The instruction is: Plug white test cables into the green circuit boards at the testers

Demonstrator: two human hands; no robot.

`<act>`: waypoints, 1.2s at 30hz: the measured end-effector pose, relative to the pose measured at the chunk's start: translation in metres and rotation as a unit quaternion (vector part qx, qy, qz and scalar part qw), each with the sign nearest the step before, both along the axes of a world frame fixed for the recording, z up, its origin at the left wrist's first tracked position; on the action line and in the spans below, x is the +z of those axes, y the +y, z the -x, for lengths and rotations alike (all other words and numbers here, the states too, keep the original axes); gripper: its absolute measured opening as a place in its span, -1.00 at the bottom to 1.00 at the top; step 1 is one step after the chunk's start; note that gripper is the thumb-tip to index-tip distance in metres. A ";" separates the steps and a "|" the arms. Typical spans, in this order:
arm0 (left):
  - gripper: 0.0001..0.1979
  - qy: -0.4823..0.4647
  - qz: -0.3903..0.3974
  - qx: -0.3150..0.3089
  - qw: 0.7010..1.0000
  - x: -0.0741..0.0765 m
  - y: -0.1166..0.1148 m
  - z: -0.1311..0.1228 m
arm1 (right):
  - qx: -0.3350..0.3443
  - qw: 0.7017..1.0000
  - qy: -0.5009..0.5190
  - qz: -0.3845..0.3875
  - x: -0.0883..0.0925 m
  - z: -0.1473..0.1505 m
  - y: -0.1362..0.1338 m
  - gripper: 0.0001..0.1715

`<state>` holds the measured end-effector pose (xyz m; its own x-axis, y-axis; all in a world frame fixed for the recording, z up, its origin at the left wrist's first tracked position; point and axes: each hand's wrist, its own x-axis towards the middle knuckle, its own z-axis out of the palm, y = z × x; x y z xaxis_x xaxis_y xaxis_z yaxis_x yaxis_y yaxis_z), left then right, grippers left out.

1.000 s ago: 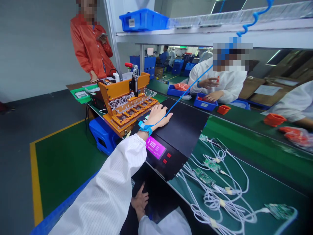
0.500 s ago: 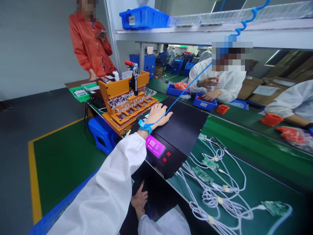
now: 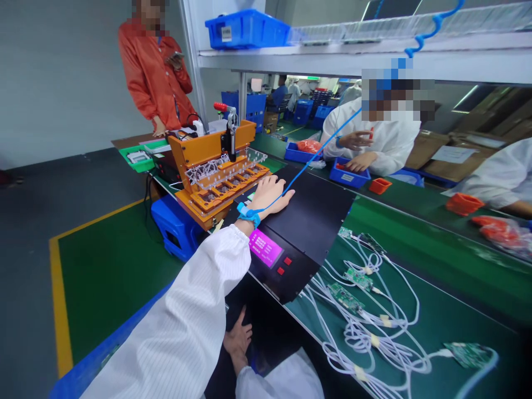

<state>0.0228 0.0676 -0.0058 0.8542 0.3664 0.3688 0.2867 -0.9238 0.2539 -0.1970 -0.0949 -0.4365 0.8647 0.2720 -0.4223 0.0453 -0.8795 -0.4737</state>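
My left hand (image 3: 272,195) lies palm down with fingers spread on the flat top of a black box (image 3: 310,213). A blue wrist strap (image 3: 248,215) with a cord circles that wrist. Beside the fingertips stands an orange test fixture (image 3: 211,144) with a red-handled toggle clamp (image 3: 226,108). Closer to me, the box has a lit purple display (image 3: 266,248) and two red buttons (image 3: 284,266). Lower down, below the table edge, my right hand (image 3: 239,338) hangs in the dark area, fingers apart and nothing visible in it.
White cables (image 3: 374,338) and several green circuit boards (image 3: 344,296) lie on the table at right. A blue stool (image 3: 170,227) stands below the fixture. Across the table a co-worker in white (image 3: 390,133) handles a blue bin (image 3: 348,174); a person in red (image 3: 149,72) stands at left.
The whole view has shifted slightly to the right. Both my hands stay where they were. At the far right, a co-worker's sleeve has moved a little.
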 end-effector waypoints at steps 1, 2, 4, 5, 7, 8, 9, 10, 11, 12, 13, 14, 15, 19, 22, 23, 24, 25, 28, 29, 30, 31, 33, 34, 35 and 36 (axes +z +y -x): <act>-0.49 0.000 0.001 0.000 1.000 0.000 0.000 0.000 | -0.001 1.000 0.003 0.001 0.000 0.000 0.000 0.25; -0.49 0.001 0.001 -0.001 1.000 0.000 0.000 0.000 | -0.001 1.000 0.006 0.002 0.001 0.000 0.000 0.25; -0.48 0.001 0.002 -0.001 1.000 0.001 0.000 0.001 | 0.002 1.000 0.011 0.005 0.001 0.000 0.000 0.24; -0.48 0.001 0.002 -0.001 1.000 0.001 -0.001 0.001 | 0.005 1.000 0.013 0.007 0.001 -0.001 0.000 0.24; -0.48 0.001 0.001 0.000 1.000 0.002 -0.001 0.001 | 0.009 1.000 0.013 0.010 0.001 0.000 -0.001 0.24; -0.48 0.001 0.002 -0.001 1.000 0.002 -0.001 0.002 | 0.012 1.000 0.013 0.010 0.001 0.000 -0.001 0.24; -0.49 0.002 0.002 -0.001 1.000 0.002 -0.001 0.002 | 0.013 1.000 0.012 0.009 0.000 0.000 -0.001 0.24; -0.49 0.003 0.002 -0.002 1.000 0.002 -0.002 0.002 | 0.014 1.000 0.011 0.008 0.000 0.000 -0.002 0.25; -0.49 0.003 0.001 -0.002 1.000 0.002 -0.002 0.002 | 0.016 1.000 0.011 0.006 0.000 0.000 -0.002 0.26; -0.49 0.003 0.001 -0.002 1.000 0.003 -0.002 0.002 | 0.017 1.000 0.011 0.006 0.000 0.001 -0.002 0.28; -0.48 0.003 0.000 -0.002 1.000 0.003 -0.001 0.002 | 0.017 1.000 0.011 0.006 0.000 0.001 -0.002 0.29; -0.47 0.002 -0.002 -0.003 1.000 0.003 -0.001 0.002 | 0.018 1.000 0.011 0.006 0.000 0.001 -0.003 0.29; -0.47 0.002 -0.004 -0.005 1.000 0.003 -0.001 0.002 | 0.020 1.000 0.012 0.007 -0.001 0.000 -0.003 0.30; -0.48 0.003 -0.008 -0.005 1.000 0.003 -0.001 0.002 | 0.026 1.000 0.014 0.008 -0.001 0.000 -0.003 0.30; -0.48 0.004 -0.007 -0.003 1.000 0.002 -0.001 0.002 | 0.029 0.999 0.015 0.010 0.000 0.000 -0.003 0.30; -0.47 0.004 -0.007 -0.002 1.000 0.002 -0.001 0.002 | 0.031 0.999 0.015 0.010 0.001 0.000 -0.003 0.29; -0.47 0.004 -0.008 -0.001 1.000 0.002 -0.001 0.002 | 0.033 0.999 0.016 0.010 0.001 0.000 -0.003 0.29; -0.47 0.004 -0.008 -0.001 1.000 0.002 -0.001 0.002 | 0.034 0.999 0.018 0.010 0.001 0.000 -0.003 0.29; -0.47 0.004 -0.008 -0.001 1.000 0.002 -0.001 0.002 | 0.035 0.999 0.022 0.010 0.002 -0.001 -0.003 0.30; -0.47 0.004 -0.008 -0.001 1.000 0.002 -0.001 0.002 | 0.035 0.999 0.023 0.010 0.002 -0.001 -0.003 0.30; -0.47 0.003 -0.008 0.000 1.000 0.002 -0.001 0.002 | 0.035 0.999 0.024 0.011 0.002 -0.001 -0.003 0.30; -0.47 0.003 -0.008 0.000 1.000 0.002 -0.001 0.002 | 0.035 0.999 0.025 0.011 0.003 -0.001 -0.003 0.30; -0.47 0.005 -0.007 -0.001 1.000 0.003 -0.001 0.003 | 0.033 0.999 0.024 0.010 0.003 0.000 -0.003 0.30; -0.47 0.006 -0.006 -0.002 1.000 0.003 -0.002 0.003 | 0.032 0.999 0.023 0.010 0.003 0.000 -0.003 0.30; -0.47 0.006 -0.005 -0.002 1.000 0.003 -0.002 0.003 | 0.032 0.999 0.022 0.010 0.003 0.000 -0.002 0.30; -0.46 0.005 -0.005 -0.002 1.000 0.003 -0.002 0.003 | 0.032 0.999 0.021 0.011 0.003 0.000 -0.002 0.31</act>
<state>0.0200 0.0657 -0.0026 0.8596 0.3589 0.3636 0.2848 -0.9275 0.2422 -0.1973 -0.0972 -0.4332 0.8272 0.3161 -0.4647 0.0813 -0.8855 -0.4575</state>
